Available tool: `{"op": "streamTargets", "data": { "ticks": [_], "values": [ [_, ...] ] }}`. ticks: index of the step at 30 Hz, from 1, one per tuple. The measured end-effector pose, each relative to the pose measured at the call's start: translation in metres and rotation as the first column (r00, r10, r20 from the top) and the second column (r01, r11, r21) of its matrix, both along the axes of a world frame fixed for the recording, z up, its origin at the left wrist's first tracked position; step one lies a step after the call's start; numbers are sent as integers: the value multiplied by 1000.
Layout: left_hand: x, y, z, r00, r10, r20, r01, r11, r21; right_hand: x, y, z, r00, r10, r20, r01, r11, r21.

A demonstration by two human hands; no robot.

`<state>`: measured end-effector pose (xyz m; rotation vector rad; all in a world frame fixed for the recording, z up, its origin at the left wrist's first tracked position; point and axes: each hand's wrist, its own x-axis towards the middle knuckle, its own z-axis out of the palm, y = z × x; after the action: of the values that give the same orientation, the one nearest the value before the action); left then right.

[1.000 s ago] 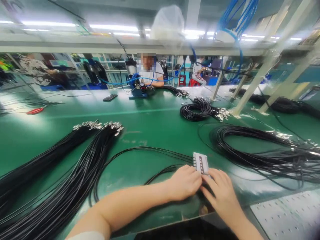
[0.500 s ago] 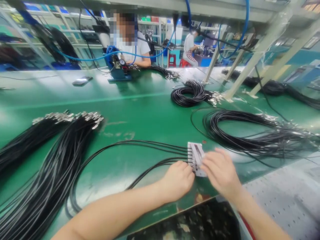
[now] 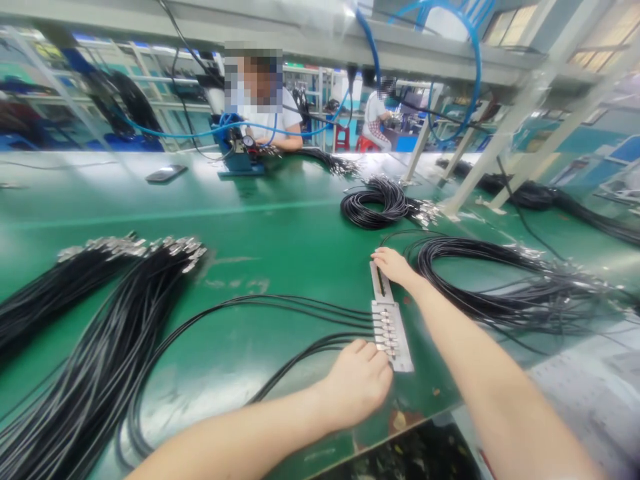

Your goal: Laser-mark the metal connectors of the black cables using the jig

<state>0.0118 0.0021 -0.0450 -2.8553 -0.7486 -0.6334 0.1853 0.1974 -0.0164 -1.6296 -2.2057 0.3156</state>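
A small metal fixture (image 3: 401, 337) lies on the green tabletop with a row of silver cable connectors (image 3: 385, 327) seated side by side in it. Thin black cables (image 3: 300, 301) run left from that row. From the fixture's far end extends a slotted metal plate (image 3: 383, 283), and my right hand (image 3: 395, 265) grips its far tip with the fingers together. My left hand (image 3: 363, 377) is closed at the near left corner of the fixture, against the nearest connectors. Its fingertips are hidden, so what they pinch cannot be seen.
Bundles of black cables (image 3: 135, 313) with silver ends lie at left. Coiled cables (image 3: 375, 203) and a looped bundle (image 3: 465, 253) lie to the right. Farther back are a phone (image 3: 167, 174), a blue bench press (image 3: 240, 150) and a seated person (image 3: 290, 117). Frame posts (image 3: 480, 160) rise at right.
My right hand has moved from beside the fixture to farther away. The slotted plate has slid out with it, uncovering the connectors. My left hand stays at the near corner.
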Motion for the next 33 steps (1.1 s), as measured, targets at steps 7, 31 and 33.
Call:
{"op": "streamTargets", "data": {
  "ticks": [7,31,33],
  "values": [
    [-5,14,20,998,56,-25,-60,974,-219,24,-84,4,993,74,-87,-69,996,57],
    [-36,109,79,951,66,-303,-304,3,-953,21,-157,-5,979,172,106,-145,964,-222],
    [-47,110,87,972,170,-164,-168,8,-986,21,-157,-4,982,162,102,-134,963,-232]
  ]
}}
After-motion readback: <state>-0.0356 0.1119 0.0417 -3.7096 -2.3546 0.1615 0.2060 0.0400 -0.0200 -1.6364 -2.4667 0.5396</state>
